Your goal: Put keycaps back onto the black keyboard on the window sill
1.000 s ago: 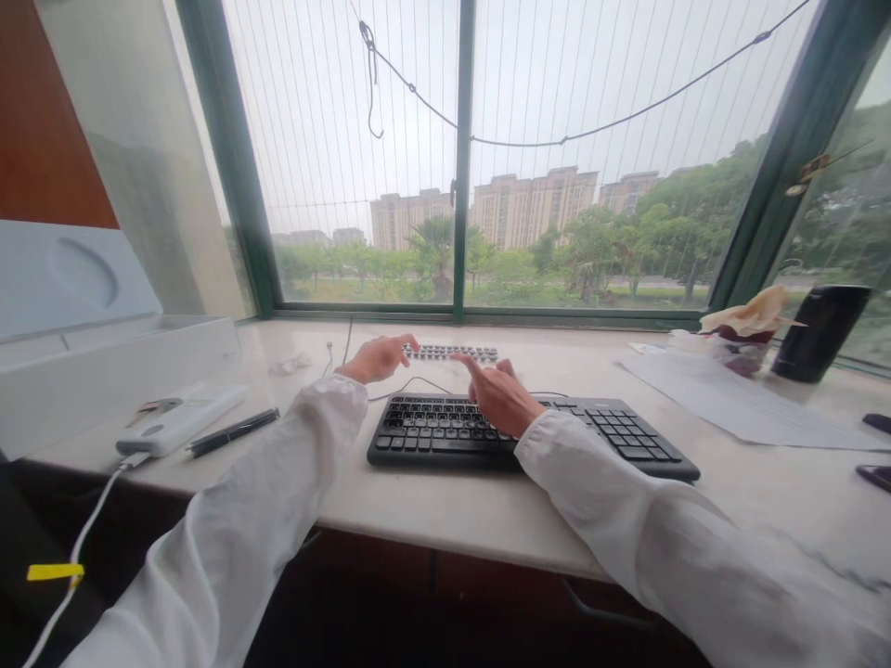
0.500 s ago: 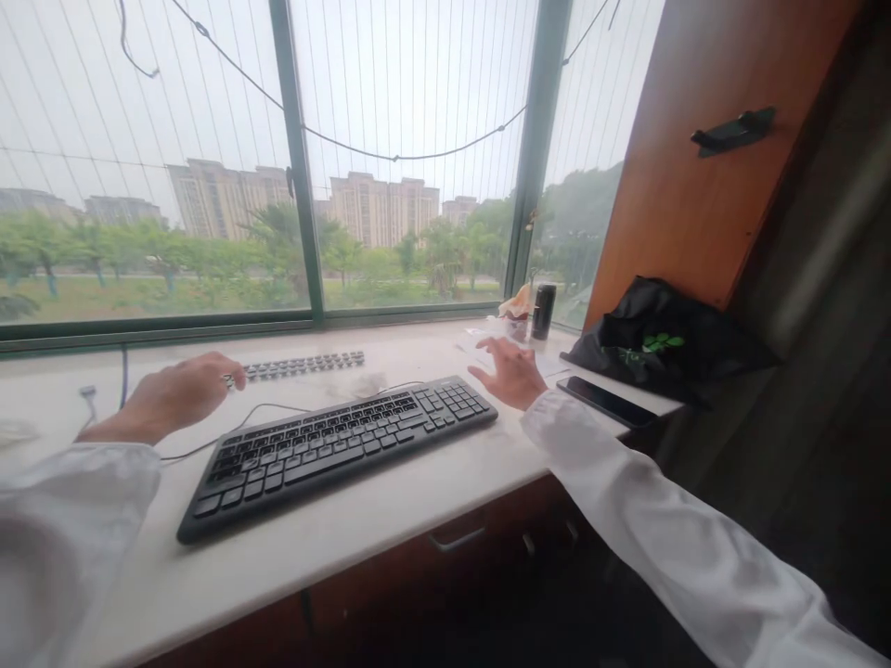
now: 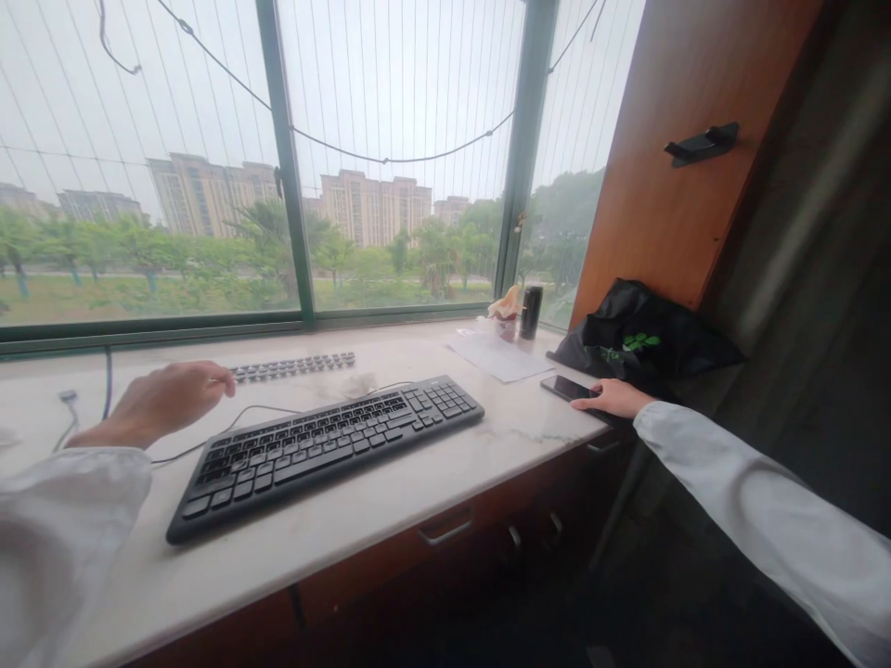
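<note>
A black keyboard (image 3: 327, 450) lies at a slant on the white desk (image 3: 390, 510), and some key positions in its upper rows look bare of caps. Behind it, small keycaps (image 3: 296, 366) stand in rows. My left hand (image 3: 171, 394) hovers at the left end of those rows with its fingers curled together; whether something small is between them cannot be made out. On the right, my right hand (image 3: 616, 397) has its fingers and thumb round the near end of a dark phone (image 3: 565, 386), which lies at the desk's right edge.
White paper (image 3: 502, 357) lies behind the keyboard's right end. A black can (image 3: 531, 312) and a crumpled wrapper (image 3: 506, 304) stand by the window. A black bag (image 3: 637, 334) rests at the right. Cables run along the left; drawer handles (image 3: 445, 529) are below.
My right hand has moved right from beside the keyboard to the phone and grips its end, uncovering the paper. My left hand stays near the keycap rows. The view has shifted slightly.
</note>
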`<state>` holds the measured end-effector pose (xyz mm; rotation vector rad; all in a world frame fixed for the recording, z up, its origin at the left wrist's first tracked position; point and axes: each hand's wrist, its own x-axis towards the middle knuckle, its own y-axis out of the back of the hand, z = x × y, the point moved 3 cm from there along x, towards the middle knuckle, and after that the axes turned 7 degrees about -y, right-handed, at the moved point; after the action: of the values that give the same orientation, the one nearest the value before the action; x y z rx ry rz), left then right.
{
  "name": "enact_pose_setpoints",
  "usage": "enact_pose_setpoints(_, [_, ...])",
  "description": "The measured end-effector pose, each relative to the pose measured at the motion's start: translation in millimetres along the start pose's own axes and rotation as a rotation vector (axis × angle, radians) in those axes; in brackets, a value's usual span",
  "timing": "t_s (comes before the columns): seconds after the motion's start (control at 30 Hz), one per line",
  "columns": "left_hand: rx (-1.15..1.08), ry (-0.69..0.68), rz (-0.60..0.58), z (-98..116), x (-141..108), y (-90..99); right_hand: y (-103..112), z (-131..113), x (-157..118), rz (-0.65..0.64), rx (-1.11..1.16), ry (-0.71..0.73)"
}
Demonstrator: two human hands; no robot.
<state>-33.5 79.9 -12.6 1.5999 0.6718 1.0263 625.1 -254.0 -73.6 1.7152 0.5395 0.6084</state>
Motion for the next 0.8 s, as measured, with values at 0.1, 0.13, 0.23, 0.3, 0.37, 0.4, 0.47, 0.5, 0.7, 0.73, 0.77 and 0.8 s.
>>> enact_pose_setpoints(0.1, [0.003, -0.017, 0.011, 2, 0, 0.0, 1, -3, 1, 0.08, 0.025, 0.013])
enact_pose_setpoints(0.13, [0.006, -0.018, 0.012, 2, 0, 0.1, 2, -5, 0, 0.106, 0.02, 0.015])
enact_pose_setpoints(0.23, [0.008, -0.007, 0.01, 2, 0, 0.5, 9, -13, -10, 0.168, -0.018, 0.024])
enact_pose_setpoints(0.3, [0.006, 0.008, 0.015, 1, 1, 1.0, 15, -21, -21, 0.226, -0.051, 0.049])
enact_pose_setpoints(0.37, [0.009, 0.016, 0.03, 0, 1, 1.3, 23, -31, -36, 0.299, -0.086, 0.071])
enact_pose_setpoints(0.4, [0.012, 0.02, 0.036, -1, 2, 1.1, 26, -35, -44, 0.343, -0.105, 0.073])
enact_pose_setpoints(0.47, [0.018, 0.019, 0.036, -3, 3, 0.0, 34, -44, -61, 0.399, -0.122, 0.082])
enact_pose_setpoints(0.5, [0.019, 0.018, 0.029, -4, 4, -0.7, 37, -49, -70, 0.419, -0.125, 0.095])
enact_pose_setpoints(0.7, [0.003, 0.021, -0.004, -5, 5, 0.0, 54, -69, -110, 0.502, -0.14, 0.211])
enact_pose_setpoints(0.73, [-0.003, 0.021, -0.005, -5, 5, 0.5, 55, -70, -114, 0.501, -0.136, 0.219])
enact_pose_setpoints(0.77, [-0.009, 0.02, -0.004, -5, 5, 0.7, 57, -71, -117, 0.498, -0.133, 0.224])
enact_pose_setpoints(0.8, [-0.014, 0.02, -0.002, -5, 5, 0.6, 58, -72, -119, 0.495, -0.13, 0.227])
